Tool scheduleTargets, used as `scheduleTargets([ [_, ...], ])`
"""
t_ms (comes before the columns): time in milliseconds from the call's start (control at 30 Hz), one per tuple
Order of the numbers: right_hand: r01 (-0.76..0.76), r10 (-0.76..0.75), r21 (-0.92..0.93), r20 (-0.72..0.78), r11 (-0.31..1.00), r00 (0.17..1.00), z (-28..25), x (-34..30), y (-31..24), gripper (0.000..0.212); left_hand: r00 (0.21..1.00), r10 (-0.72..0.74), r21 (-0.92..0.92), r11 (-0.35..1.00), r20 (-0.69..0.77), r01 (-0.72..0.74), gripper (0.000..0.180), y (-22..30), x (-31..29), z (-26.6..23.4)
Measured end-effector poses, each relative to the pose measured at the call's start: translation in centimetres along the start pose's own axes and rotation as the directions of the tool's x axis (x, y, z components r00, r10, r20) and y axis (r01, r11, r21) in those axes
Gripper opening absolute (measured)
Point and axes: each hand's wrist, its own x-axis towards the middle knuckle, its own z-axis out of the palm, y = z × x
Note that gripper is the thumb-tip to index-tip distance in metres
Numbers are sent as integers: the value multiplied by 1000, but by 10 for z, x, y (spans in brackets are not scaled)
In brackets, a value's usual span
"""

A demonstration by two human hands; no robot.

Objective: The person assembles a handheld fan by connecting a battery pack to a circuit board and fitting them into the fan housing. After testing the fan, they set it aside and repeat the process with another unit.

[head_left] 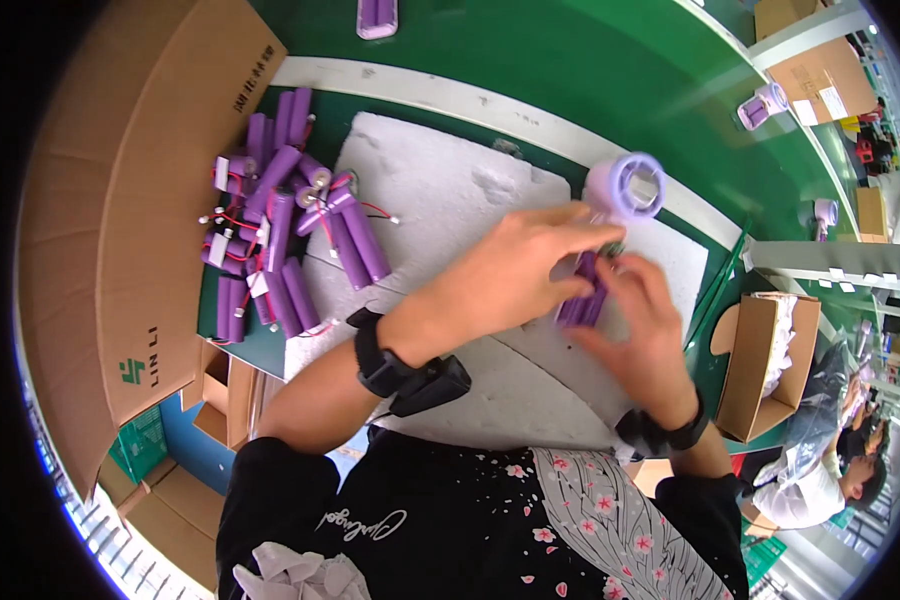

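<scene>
At your 9 o'clock stands a tall cardboard box (160,200); at 10, cylindrical battery packs (280,215) crowd the edge of the pitted foam slab (425,180), leaving room at 12. Your left hand (520,262) curls half-closed on purple cells (588,300) at 3; the round lilac fan (602,188) shows at 2; your right hand (650,320), fingers half-spread, blurs beside the cells, grip impossible to tell. Past 3, an open carton (745,370).
</scene>
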Motion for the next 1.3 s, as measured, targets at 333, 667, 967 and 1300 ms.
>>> scheduleTargets([
  [333,-38,-62,291,328,956,943,-12,1,-19,48,908,-128,727,560,-399,398,45,11,-13,-79],
  [667,294,-315,116,259,949,913,31,-22,-25,47,830,-448,732,432,-333,527,40,18,-50,-138],
  [967,271,-325,297,147,916,934,40,-25,-6,35,914,-345,633,664,-214,399,25,16,-58,-152],
  [1300,-70,144,787,-24,614,989,41,-26,-13,49,955,22,205,978,-297,41,23,67,-50,-84],
])
